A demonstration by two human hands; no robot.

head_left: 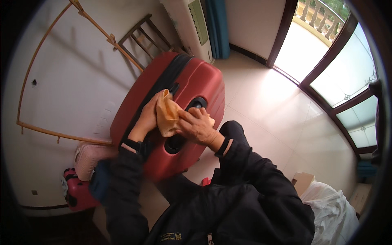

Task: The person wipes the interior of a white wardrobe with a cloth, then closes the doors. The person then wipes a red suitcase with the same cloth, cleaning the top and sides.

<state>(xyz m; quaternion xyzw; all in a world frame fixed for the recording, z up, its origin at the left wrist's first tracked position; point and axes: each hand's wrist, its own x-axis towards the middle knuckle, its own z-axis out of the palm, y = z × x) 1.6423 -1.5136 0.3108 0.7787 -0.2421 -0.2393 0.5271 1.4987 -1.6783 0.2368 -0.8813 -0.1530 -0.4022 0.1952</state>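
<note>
A large red hard-shell suitcase [205, 75] with a black zip band stands tilted in front of me. A yellow-orange cloth [166, 115] is bunched between my hands over the suitcase's side, beside its recessed black fitting. My right hand [197, 125] is closed on the cloth, fingers curled, with a bit of it showing past the knuckles. On the left, my left hand [148, 117] grips the cloth's other side near the black band; its fingertips are partly hidden behind the fabric.
Against the left wall are a pink case [90, 161] and a magenta case [78, 188]. A wooden frame [61, 132] leans there, with a wooden ladder-like rack [143, 38] behind the suitcase. A glass door [341, 77] stands at right, above a white plastic bag [330, 204] and a cardboard box [303, 183].
</note>
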